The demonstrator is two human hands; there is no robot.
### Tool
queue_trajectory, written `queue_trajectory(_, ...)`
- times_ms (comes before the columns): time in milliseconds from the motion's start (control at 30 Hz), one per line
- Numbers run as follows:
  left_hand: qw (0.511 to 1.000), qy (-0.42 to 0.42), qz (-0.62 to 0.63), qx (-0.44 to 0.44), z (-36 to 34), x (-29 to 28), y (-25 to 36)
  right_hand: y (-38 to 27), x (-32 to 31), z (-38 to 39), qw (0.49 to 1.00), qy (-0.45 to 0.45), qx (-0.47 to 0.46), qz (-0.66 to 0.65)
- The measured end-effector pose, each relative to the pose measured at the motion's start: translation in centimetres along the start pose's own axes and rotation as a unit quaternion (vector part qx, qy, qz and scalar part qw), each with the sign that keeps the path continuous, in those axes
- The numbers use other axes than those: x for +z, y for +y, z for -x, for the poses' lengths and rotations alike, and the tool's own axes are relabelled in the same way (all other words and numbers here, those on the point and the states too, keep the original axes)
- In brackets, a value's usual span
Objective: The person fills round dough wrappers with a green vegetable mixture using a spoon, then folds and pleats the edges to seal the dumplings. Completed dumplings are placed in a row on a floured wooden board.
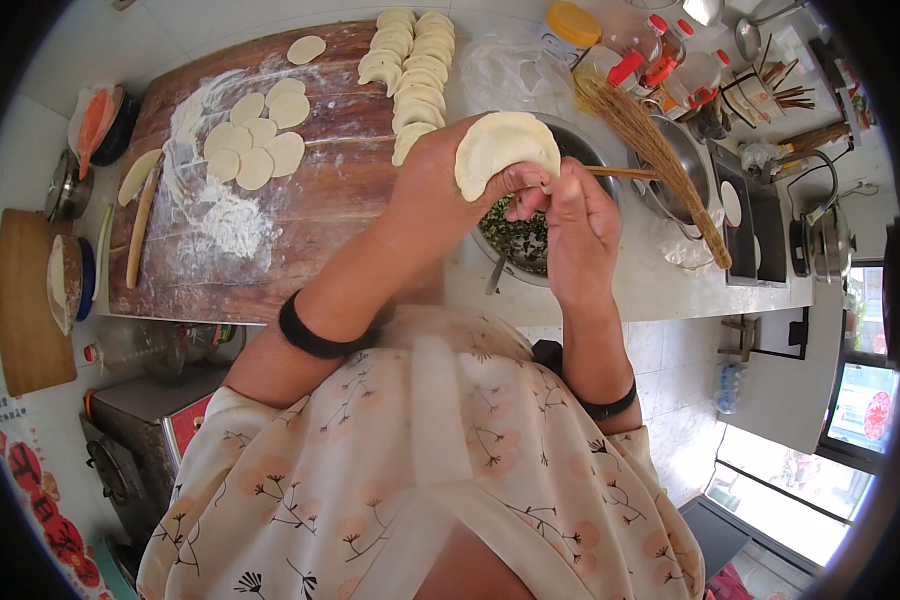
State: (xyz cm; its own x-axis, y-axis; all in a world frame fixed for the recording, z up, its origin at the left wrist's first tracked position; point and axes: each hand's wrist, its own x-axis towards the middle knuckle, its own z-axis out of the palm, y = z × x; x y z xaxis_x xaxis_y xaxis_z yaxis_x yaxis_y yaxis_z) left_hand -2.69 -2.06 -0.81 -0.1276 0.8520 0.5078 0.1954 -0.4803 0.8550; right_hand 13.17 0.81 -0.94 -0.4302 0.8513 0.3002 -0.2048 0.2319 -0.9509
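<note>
A half-moon dumpling [502, 150] of pale dough sits in my left hand [445, 165], over the far side of a metal bowl. My left fingers curl round its lower edge. My right hand [585, 225] pinches at the dumpling's right end, its fingertips meeting those of the left. Under both hands lies chopped green filling [513, 232] in the bowl, with a utensil handle [495, 274] leaning on its near rim. Thin wooden sticks like chopsticks [625, 172] stick out to the right behind my right hand; whether it holds them I cannot tell.
To the left, a floury wooden board [340, 230] bears round wrappers [260, 132], a rolling pin [142, 228] and rows of finished dumplings [420, 80]. A straw brush [650, 150] crosses a second metal bowl [685, 150] at right, before the sink [760, 215]. Bottles [670, 50] stand behind.
</note>
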Motion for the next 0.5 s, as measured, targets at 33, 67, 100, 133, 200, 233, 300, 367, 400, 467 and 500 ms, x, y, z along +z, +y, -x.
queue_trajectory(33,1.0,0.0,0.004,0.005,0.0,0.0,0.0,0.0,0.0,0.1,1.0,-0.01,0.004,0.007)
queue_trajectory(67,1.0,-0.004,0.002,0.003,0.0,-0.1,-0.1,0.0,0.0,0.1,1.0,-0.02,0.008,0.014)
queue_trajectory(100,1.0,-0.008,0.001,0.0,0.1,-0.1,-0.1,0.0,0.0,0.1,0.999,-0.03,0.012,0.022)
queue_trajectory(133,1.0,-0.011,0.0,-0.003,0.1,-0.2,-0.1,-0.1,0.0,0.2,0.999,-0.03,0.006,0.023)
queue_trajectory(200,0.999,-0.016,-0.026,0.02,0.1,-0.4,-0.2,-0.1,0.0,0.3,0.999,-0.027,-0.006,0.02)
queue_trajectory(233,0.999,-0.018,-0.038,0.031,0.1,-0.5,-0.3,0.0,0.1,0.4,1.0,-0.019,-0.004,-0.001)
queue_trajectory(300,0.998,-0.015,-0.043,0.047,0.2,-0.5,-0.4,0.1,0.3,0.5,0.999,0.008,-0.004,-0.053)
queue_trajectory(367,0.999,-0.013,-0.02,0.035,0.3,-0.5,-0.5,0.1,0.3,0.8,1.0,-0.011,0.011,-0.009)
queue_trajectory(400,1.0,-0.014,0.004,0.013,0.4,-0.4,-0.6,0.1,0.2,0.9,1.0,-0.021,0.019,0.013)
queue_trajectory(467,1.0,-0.008,0.028,-0.006,0.7,-0.4,-0.6,0.2,0.1,1.3,0.999,-0.016,0.019,0.035)
queue_trajectory(500,1.0,-0.001,0.028,-0.004,0.8,-0.4,-0.6,0.3,0.1,1.3,0.999,-0.014,0.017,0.042)
